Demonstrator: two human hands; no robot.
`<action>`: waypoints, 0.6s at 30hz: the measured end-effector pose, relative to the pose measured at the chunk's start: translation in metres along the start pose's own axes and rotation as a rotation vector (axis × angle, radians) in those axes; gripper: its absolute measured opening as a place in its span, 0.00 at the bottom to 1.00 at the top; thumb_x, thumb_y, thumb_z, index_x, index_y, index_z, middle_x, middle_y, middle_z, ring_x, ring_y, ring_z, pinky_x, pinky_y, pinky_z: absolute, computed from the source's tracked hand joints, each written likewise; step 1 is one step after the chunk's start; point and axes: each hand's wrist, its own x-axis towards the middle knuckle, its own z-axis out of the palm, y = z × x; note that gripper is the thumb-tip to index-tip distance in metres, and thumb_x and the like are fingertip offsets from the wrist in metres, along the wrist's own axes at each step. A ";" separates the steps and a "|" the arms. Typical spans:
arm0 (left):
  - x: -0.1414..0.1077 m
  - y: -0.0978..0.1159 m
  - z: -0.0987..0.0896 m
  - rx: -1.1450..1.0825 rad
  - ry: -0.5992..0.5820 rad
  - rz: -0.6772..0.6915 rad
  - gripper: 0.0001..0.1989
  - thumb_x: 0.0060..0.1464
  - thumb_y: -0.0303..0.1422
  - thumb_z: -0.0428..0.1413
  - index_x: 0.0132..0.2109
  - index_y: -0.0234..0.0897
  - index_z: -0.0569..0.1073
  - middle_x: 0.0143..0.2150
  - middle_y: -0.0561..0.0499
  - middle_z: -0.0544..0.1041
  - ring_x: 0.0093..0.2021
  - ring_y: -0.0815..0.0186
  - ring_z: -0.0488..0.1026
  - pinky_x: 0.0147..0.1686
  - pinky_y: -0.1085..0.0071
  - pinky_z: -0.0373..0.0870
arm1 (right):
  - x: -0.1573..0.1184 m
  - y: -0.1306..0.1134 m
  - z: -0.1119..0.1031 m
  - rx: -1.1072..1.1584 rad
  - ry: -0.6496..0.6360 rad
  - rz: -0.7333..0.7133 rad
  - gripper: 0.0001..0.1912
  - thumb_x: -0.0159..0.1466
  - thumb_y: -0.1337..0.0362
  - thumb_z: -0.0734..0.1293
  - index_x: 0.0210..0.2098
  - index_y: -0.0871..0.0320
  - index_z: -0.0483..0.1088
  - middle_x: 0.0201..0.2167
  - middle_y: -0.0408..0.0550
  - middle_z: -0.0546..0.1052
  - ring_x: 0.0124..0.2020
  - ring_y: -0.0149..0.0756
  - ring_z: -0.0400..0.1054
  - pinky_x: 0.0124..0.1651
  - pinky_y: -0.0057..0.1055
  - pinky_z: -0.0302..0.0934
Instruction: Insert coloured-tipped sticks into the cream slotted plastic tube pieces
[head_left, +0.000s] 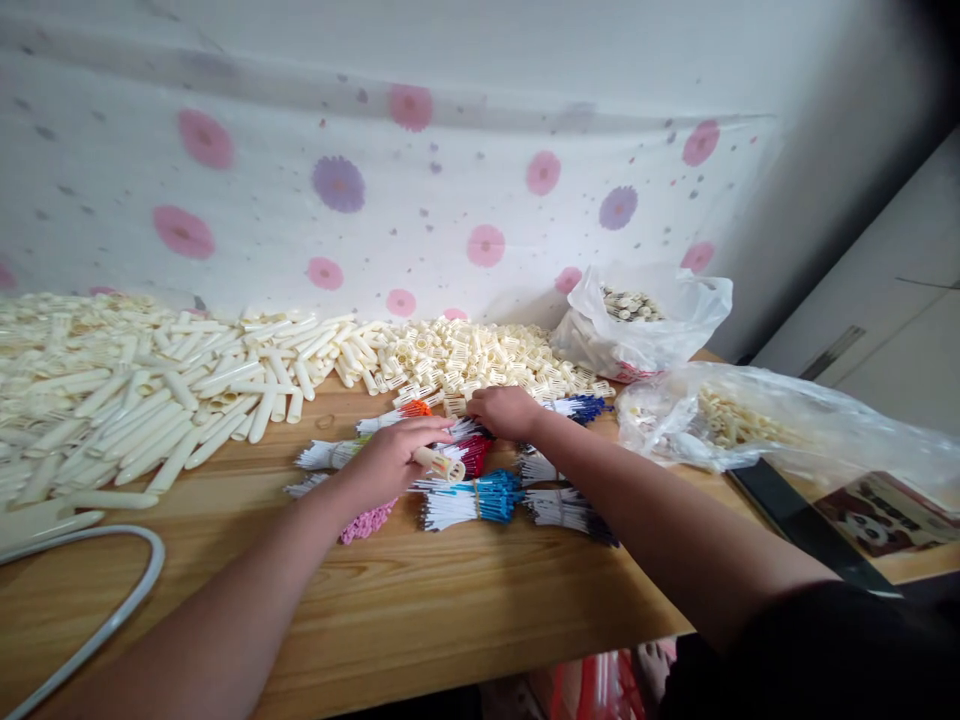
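My left hand (394,455) is closed around a short cream plastic pen barrel piece (441,464), its open end facing right. My right hand (504,412) reaches to the far side of the bundles with fingers curled down; what they grip, if anything, is hidden. Around both hands lie banded bundles of thin white pen refills with coloured ends: a light blue bundle (476,500), a red bundle (474,455), a pink bundle (369,522), an orange-ended bundle (394,416) and a dark blue bundle (581,408). Just beyond my right hand is a heap of short slotted cream pieces (480,355).
Long cream tubes (172,400) are heaped at the left. Two clear plastic bags, an upright bag (637,335) and a flatter bag (720,410), hold small parts at the right. A dark flat object (810,530) lies near a panda-printed packet (885,512). A white cable (154,560) curves at the left.
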 end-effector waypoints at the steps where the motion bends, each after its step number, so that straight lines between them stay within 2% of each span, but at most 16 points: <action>1: 0.002 0.002 0.003 0.045 -0.035 -0.007 0.24 0.47 0.21 0.51 0.51 0.42 0.74 0.59 0.48 0.70 0.57 0.60 0.68 0.58 0.57 0.62 | -0.001 0.000 -0.001 -0.005 -0.003 -0.009 0.12 0.65 0.64 0.58 0.41 0.55 0.71 0.43 0.51 0.75 0.41 0.38 0.69 0.35 0.27 0.57; 4: 0.009 0.007 0.013 0.154 -0.114 -0.051 0.29 0.44 0.20 0.52 0.55 0.44 0.71 0.60 0.49 0.68 0.60 0.58 0.65 0.59 0.58 0.59 | -0.003 0.002 -0.006 -0.019 -0.006 -0.019 0.11 0.65 0.65 0.58 0.40 0.56 0.71 0.43 0.50 0.75 0.39 0.38 0.70 0.34 0.27 0.57; 10: 0.012 0.008 0.016 0.244 -0.169 -0.136 0.25 0.47 0.26 0.53 0.54 0.43 0.72 0.57 0.47 0.72 0.57 0.55 0.69 0.56 0.57 0.62 | -0.021 0.026 -0.020 -0.034 0.052 0.057 0.11 0.63 0.71 0.59 0.41 0.60 0.70 0.42 0.56 0.74 0.37 0.40 0.70 0.32 0.29 0.57; 11: 0.013 0.009 0.014 0.220 -0.154 -0.147 0.22 0.48 0.28 0.53 0.52 0.43 0.74 0.56 0.47 0.73 0.55 0.55 0.70 0.55 0.58 0.63 | -0.028 0.031 -0.023 -0.029 0.069 0.064 0.11 0.63 0.72 0.59 0.40 0.60 0.70 0.41 0.57 0.73 0.36 0.39 0.69 0.32 0.29 0.57; 13: 0.016 0.014 0.011 0.158 -0.045 -0.170 0.16 0.49 0.31 0.54 0.46 0.41 0.77 0.50 0.47 0.77 0.51 0.55 0.73 0.52 0.59 0.66 | -0.044 0.036 -0.031 -0.005 0.103 0.039 0.10 0.64 0.71 0.58 0.39 0.61 0.71 0.40 0.56 0.73 0.35 0.38 0.69 0.32 0.28 0.56; 16: 0.024 0.040 0.013 0.001 0.156 -0.255 0.12 0.50 0.38 0.55 0.38 0.36 0.78 0.38 0.46 0.80 0.39 0.58 0.75 0.41 0.63 0.70 | -0.073 0.031 -0.044 0.049 0.156 -0.072 0.10 0.66 0.67 0.58 0.37 0.59 0.71 0.38 0.51 0.73 0.36 0.34 0.68 0.35 0.27 0.56; 18: 0.032 0.067 0.020 -0.173 0.132 -0.344 0.13 0.49 0.40 0.56 0.36 0.35 0.78 0.32 0.49 0.79 0.32 0.62 0.74 0.32 0.67 0.69 | -0.092 0.023 -0.049 0.083 0.188 -0.140 0.10 0.67 0.65 0.58 0.37 0.58 0.71 0.38 0.48 0.72 0.36 0.32 0.67 0.36 0.26 0.56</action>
